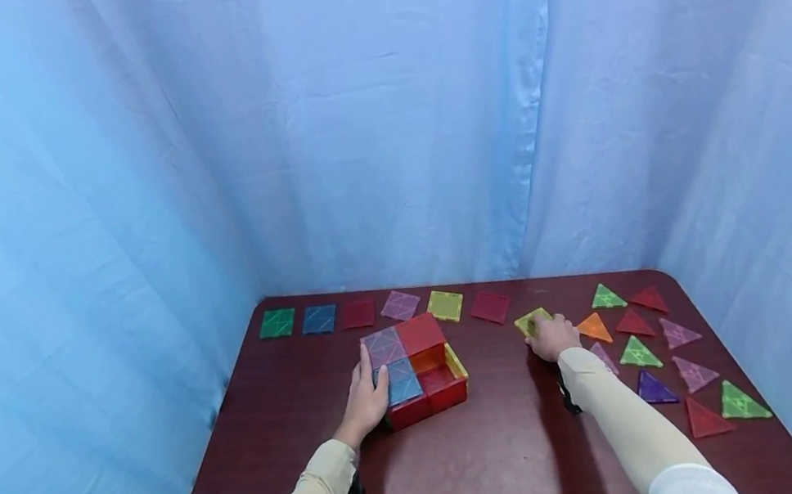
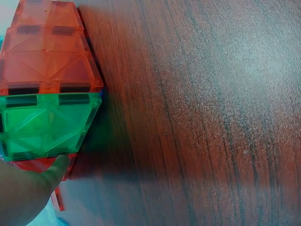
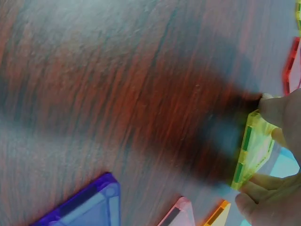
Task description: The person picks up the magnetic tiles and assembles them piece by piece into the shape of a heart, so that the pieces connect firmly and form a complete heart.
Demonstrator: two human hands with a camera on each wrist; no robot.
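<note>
A box built of translucent magnetic tiles stands on the table, with red tiles in front, a green side, and purple, blue and red squares on top. Its front right top is uncovered, showing the inside. My left hand rests against the box's left side, fingers fairly straight, thumb touching near the top edge. Further right, my right hand pinches a yellow square tile between thumb and fingers. The tile is tilted in the right wrist view; whether it touches the table I cannot tell.
Along the back edge lie square tiles, among them green, blue, yellow and red. Several triangle tiles, including an orange one and a dark purple one, spread over the right side. Blue curtains surround the table.
</note>
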